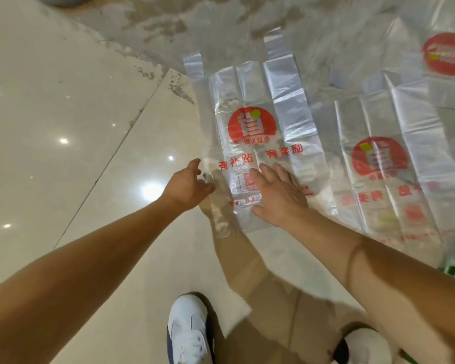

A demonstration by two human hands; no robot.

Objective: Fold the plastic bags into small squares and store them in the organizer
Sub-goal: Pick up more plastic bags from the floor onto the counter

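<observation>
Head view: bag (258, 106) under right grip (281, 195).

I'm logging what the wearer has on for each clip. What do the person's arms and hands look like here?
Both forearms are bare, with no sleeves in view. The left hand and right hand wear no gloves; no watch, ring or bracelet shows.

Three clear red-printed plastic bags (258, 137) lie flat on the floor.
</observation>
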